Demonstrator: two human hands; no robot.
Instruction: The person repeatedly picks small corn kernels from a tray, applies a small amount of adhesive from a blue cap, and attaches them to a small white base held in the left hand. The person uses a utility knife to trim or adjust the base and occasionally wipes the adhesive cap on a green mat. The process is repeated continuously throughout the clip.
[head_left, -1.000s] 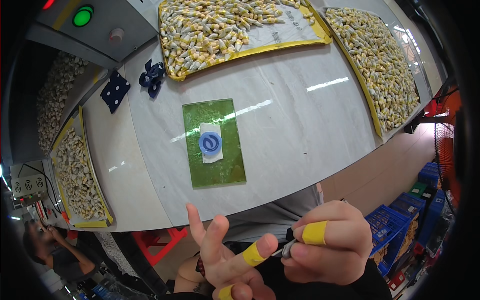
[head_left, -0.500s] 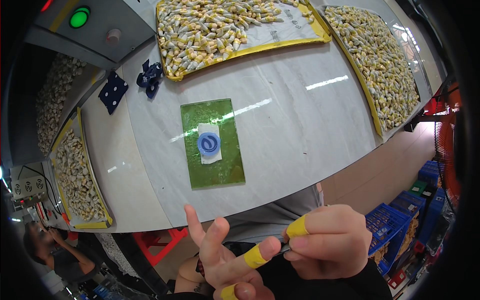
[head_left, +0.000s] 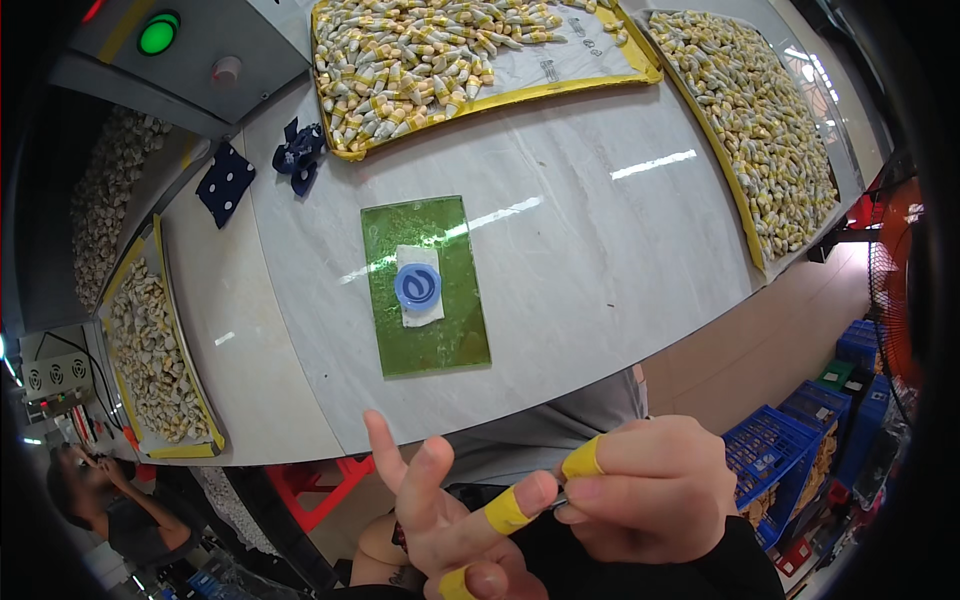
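Note:
My left hand (head_left: 450,525) is held below the table edge with fingers spread apart, yellow tape wrapped round two of them. One taped fingertip meets my right hand (head_left: 650,490), whose thumb and taped forefinger are pinched together. A small, thin, metallic-looking sliver (head_left: 560,498) shows at this pinch; its kind cannot be told. On the table, a green glass plate (head_left: 440,345) carries a folded white cloth (head_left: 424,318) with a small round blue container (head_left: 418,288) on top. Both hands are apart from the plate.
Trays of small white-and-yellow wrapped pieces stand at the back (head_left: 400,80) and right (head_left: 740,130); another tray (head_left: 150,350) is at left. Dark blue dotted cloth (head_left: 227,185) lies near a grey machine (head_left: 190,65). Blue crates (head_left: 770,450) and a fan (head_left: 900,270) are at right; a co-worker (head_left: 130,500) is at left.
My right hand has shifted slightly left and down, still pinched at the taped fingertip. My left hand has barely moved, and the things on the table stay where they were.

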